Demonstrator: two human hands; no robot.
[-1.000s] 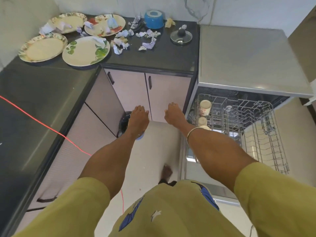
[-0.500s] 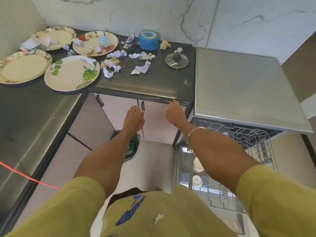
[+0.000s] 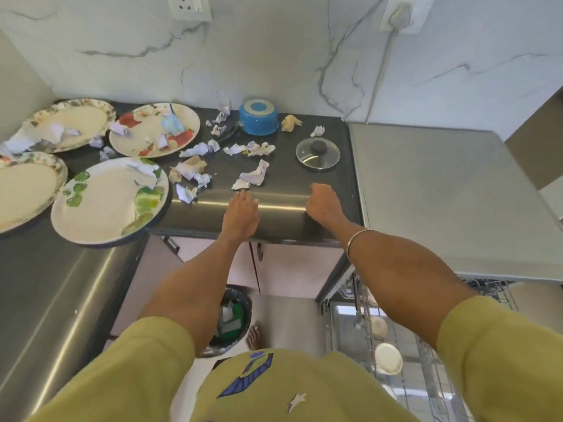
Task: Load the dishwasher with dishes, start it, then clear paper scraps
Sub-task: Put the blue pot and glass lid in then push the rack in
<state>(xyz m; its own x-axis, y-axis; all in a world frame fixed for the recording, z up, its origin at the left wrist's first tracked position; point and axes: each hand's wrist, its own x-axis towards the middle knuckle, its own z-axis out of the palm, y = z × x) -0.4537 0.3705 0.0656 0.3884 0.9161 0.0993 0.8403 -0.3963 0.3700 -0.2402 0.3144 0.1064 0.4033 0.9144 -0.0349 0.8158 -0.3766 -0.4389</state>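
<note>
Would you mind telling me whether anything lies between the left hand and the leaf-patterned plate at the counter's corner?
Nothing visible blocks it: bare counter separates the left hand from the leaf-patterned plate. The nearest paper scrap sits just behind that path.

Wall (image 3: 274, 56) behind is white marble-look with grey veins. Socket plate (image 3: 189, 7) at top, left of centre; second socket (image 3: 399, 16) further right with a plug in it, white cable (image 3: 379, 74) dropping to the tabletop's back edge. Tabletop (image 3: 274, 205) is dark, glossy, L-shaped, wrapping the left corner; strong glare along its front edge and on the left run. Pale pinkish cabinet doors (image 3: 289, 272) below, dark handles. Floor (image 3: 289, 324) light and plain. Bin (image 3: 234, 321) with black liner on the floor by the cabinet corner. Brushed steel top (image 3: 441, 193) butts the tabletop's right edge. Bright, even daylight-type lighting.
</note>
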